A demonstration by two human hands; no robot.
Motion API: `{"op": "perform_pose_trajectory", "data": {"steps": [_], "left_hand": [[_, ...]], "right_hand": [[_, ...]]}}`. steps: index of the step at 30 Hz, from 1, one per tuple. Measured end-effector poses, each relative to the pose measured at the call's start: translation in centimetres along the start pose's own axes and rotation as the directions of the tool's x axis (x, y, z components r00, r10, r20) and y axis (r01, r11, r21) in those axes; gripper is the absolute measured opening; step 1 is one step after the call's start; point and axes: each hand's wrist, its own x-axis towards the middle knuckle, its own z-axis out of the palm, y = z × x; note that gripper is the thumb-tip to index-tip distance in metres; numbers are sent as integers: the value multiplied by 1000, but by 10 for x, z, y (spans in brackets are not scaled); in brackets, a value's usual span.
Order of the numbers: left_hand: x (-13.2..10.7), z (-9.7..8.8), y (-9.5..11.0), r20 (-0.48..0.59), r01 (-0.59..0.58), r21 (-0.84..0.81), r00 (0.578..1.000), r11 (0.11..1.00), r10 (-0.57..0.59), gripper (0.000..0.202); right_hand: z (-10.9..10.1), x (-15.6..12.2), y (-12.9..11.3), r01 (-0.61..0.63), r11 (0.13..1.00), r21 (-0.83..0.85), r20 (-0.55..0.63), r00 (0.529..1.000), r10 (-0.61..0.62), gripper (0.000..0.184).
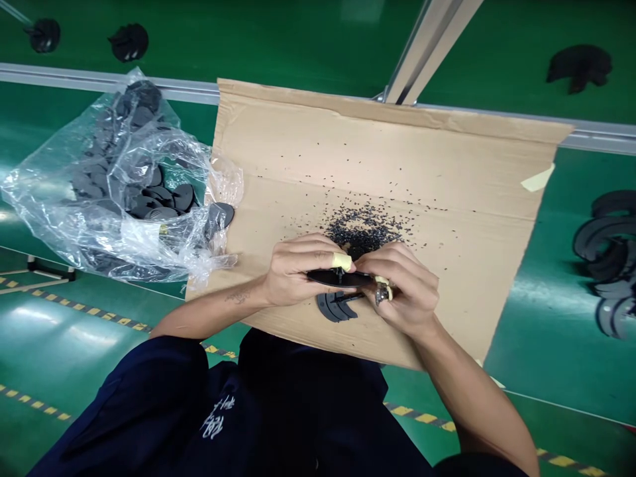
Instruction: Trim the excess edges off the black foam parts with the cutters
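**Black plate (322, 277) gripped by both hands above a scrap-strewn sheet**

The left hand (295, 268) grasps the thin black plate, held nearly edge-on above the near half of a cardboard sheet (472, 265). The right hand (410, 285) is closed around a small shiny item (381, 293) — too unclear to name — with its fingers at the plate's right end. A curved black part (335, 308) lies on the cardboard just below the plate.

Black scraps (368, 218) heap right behind the hands and thin out farther off. To the left, a clear plastic bag (54, 172) full of black pieces (156, 199) overlaps the cardboard's left edge, one rounded piece (221, 215) lying on that side. The far edge meets a metal rail (601, 140), where an upright post (422, 56) rises.

Right of the hands the cardboard stretches broadly, flecked with stray scraps, to its slanting edge; beyond — on the green table (541, 265) — sit stacked curved parts (609, 248). The near edge ends close to the person's dark clothing (308, 397).
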Motion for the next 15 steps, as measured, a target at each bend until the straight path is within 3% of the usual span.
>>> {"op": "perform_pose_trajectory", "data": {"steps": [15], "left_hand": [[0, 2, 5, -12, -2, 22, 1000, 1000, 2, 20]], "right_hand": [[-1, 1, -2, -30, 1000, 0, 16, 999, 30, 9]]}}
